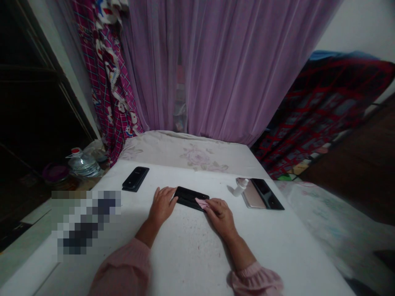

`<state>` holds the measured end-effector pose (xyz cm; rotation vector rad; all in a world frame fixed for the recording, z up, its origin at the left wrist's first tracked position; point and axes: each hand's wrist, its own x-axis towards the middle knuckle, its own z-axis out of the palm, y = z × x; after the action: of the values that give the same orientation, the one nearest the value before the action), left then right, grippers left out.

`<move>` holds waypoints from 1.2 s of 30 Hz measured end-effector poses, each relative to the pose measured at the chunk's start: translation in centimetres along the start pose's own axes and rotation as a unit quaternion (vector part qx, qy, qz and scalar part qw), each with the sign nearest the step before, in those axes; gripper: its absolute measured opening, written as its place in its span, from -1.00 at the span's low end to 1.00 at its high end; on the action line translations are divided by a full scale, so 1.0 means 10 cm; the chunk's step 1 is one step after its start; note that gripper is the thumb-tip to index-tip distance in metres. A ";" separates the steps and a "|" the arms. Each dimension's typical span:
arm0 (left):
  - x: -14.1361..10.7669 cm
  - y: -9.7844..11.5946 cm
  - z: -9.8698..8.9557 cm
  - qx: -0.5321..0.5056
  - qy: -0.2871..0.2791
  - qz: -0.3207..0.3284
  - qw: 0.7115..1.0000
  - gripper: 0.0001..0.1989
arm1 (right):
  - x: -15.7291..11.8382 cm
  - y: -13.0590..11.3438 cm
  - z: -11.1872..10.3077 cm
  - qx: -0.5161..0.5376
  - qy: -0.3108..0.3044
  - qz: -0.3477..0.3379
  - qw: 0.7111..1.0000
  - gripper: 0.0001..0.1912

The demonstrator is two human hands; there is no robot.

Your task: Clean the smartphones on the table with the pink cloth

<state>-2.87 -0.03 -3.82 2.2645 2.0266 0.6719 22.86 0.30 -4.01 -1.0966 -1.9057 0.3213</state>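
My left hand [162, 204] presses its fingertips against the left end of a black smartphone [190, 198], which lies flat on a white tabletop [188, 259]. My right hand [220, 216] pinches a pink cloth [201, 203] and holds it on the phone's right end. Farther back lies a second black phone [135, 179], face down. To the right are a small white spray bottle [241, 187], a rose-gold phone [253, 194] and a black phone [267, 193], side by side.
A floral-patterned cushion [185, 154] lies along the table's far end, below a purple curtain [222, 70]. Past the left edge stand a large water bottle [83, 164] and a purple bowl [55, 172]. A pixelated patch covers part of the table's left side.
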 end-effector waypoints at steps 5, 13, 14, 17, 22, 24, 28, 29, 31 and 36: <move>-0.03 -0.02 -0.03 -0.020 -0.009 0.018 1.000 -0.67 | 0.10 0.01 0.11 -0.044 -0.057 -0.027 0.997 -0.81; -0.02 -0.01 0.00 -0.024 -0.013 0.021 0.999 -0.65 | 0.32 0.18 0.23 -0.085 -0.054 -0.001 0.995 -0.80; -0.03 -0.01 0.00 -0.022 -0.011 0.022 0.999 -0.64 | 0.32 0.18 0.23 -0.086 -0.052 0.001 0.995 -0.80; -0.03 -0.01 0.02 -0.017 -0.011 0.024 0.999 -0.59 | 0.30 0.15 0.21 -0.072 -0.064 -0.015 0.995 -0.80; -0.03 0.01 0.00 -0.016 -0.051 0.041 0.998 -0.53 | 0.23 0.06 0.15 -0.031 -0.104 -0.073 0.991 -0.82; -0.02 0.01 -0.01 -0.013 -0.063 0.047 0.997 -0.56 | 0.25 0.05 0.16 -0.042 -0.105 -0.069 0.991 -0.82; -0.02 0.01 -0.02 -0.006 -0.061 0.046 0.997 -0.58 | 0.35 0.08 0.25 -0.106 -0.058 -0.001 0.993 -0.83; -0.02 0.01 -0.02 -0.005 -0.059 0.047 0.997 -0.58 | 0.38 0.09 0.28 -0.117 -0.045 0.017 0.992 -0.83; -0.02 0.01 -0.01 -0.003 -0.054 0.051 0.997 -0.58 | 0.40 0.12 0.32 -0.112 -0.034 0.034 0.993 -0.82; -0.02 0.03 -0.03 -0.003 -0.059 0.051 0.997 -0.59 | 0.32 0.16 0.29 0.008 -0.069 -0.017 0.997 -0.78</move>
<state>-2.72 -0.31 -3.49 2.3584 1.8652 0.5336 20.71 4.31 -4.79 -1.0530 -2.0375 0.4011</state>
